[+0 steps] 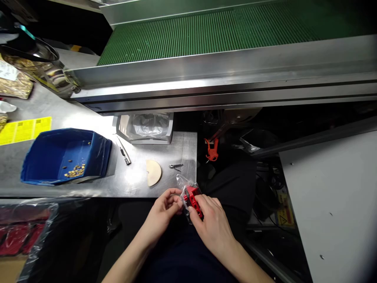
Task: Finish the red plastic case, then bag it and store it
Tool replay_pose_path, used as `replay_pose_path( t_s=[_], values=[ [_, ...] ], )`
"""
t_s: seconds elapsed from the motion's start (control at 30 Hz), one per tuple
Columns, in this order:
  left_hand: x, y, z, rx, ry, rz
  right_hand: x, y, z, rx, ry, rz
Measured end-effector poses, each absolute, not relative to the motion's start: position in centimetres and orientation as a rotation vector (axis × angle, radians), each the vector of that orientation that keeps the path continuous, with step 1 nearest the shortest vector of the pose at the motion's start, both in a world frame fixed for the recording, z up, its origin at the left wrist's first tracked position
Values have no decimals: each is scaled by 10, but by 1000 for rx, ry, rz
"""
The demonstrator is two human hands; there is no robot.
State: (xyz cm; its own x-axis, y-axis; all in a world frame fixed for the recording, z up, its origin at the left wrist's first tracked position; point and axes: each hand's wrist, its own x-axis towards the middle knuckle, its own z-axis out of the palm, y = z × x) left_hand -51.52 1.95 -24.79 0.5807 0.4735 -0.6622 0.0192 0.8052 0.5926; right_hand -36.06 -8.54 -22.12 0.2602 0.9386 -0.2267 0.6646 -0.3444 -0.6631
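Note:
A red and black part (pixel 193 198), partly in a clear plastic bag (pixel 183 183), is held over my lap just off the table's front corner. My right hand (pixel 210 216) grips it from the right, thumb and fingers around it. My left hand (pixel 165 208) has its fingers curled and pinches the left edge of the clear bag. On the metal table (pixel 126 184) behind my hands lie a nail clipper (pixel 176 166) and a pale half-round disc (pixel 153 172).
Further left are a cutter knife (pixel 123 151), a blue bin (pixel 66 157) with small brass pieces, and yellow labels (pixel 26 129). A grey bin (pixel 143 128) holds plastic bags below the green conveyor (pixel 182 37). Bagged red parts (pixel 20 236) fill a box lower left.

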Motion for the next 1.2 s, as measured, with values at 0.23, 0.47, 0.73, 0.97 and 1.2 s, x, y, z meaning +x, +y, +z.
replay_pose_path(
  t_s=[0.23,0.47,0.73,0.97,1.2],
  values=[
    [-516,22,-246,346,944,370,-360,-82,-219,-2150,-1498,801],
    [-505,15,-246,778,941,350,-361,-78,-217,-2172,-1588,770],
    [-504,36,-254,1467,1197,364,-360,-77,-209,-2161,-1753,728],
    [-509,43,-223,1770,964,374,-352,-77,-209,-2027,-1960,597],
    [-526,29,-219,1834,1011,306,-340,-85,-225,-2050,-1724,700]
  ],
)
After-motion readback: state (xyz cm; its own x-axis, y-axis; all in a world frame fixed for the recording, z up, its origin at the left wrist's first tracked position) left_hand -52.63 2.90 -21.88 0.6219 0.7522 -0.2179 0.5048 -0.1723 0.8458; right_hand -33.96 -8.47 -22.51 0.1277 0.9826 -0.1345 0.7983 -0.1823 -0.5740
